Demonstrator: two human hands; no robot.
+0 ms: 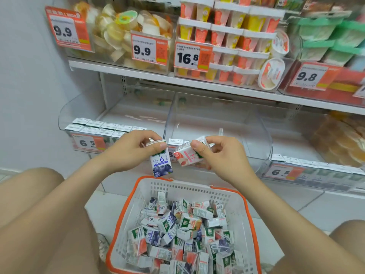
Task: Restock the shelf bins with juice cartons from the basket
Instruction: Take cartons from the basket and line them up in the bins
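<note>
Blue carton [162, 165] pinched by its top in left hand [136, 147], hanging upright over far rim of basket [197, 189]. Pink carton [186, 157] tilted, gripped between thumb and fingers of right hand [223, 153], just beside the first. Both in front of mostly bare middle bin [217, 115]; many more cartons heaped loose in basket. Risks: light top pinch, so likely slip back down; two flavours dropped into one bin; neat rows in left bin [63, 117] knocked on reach-in.
</note>
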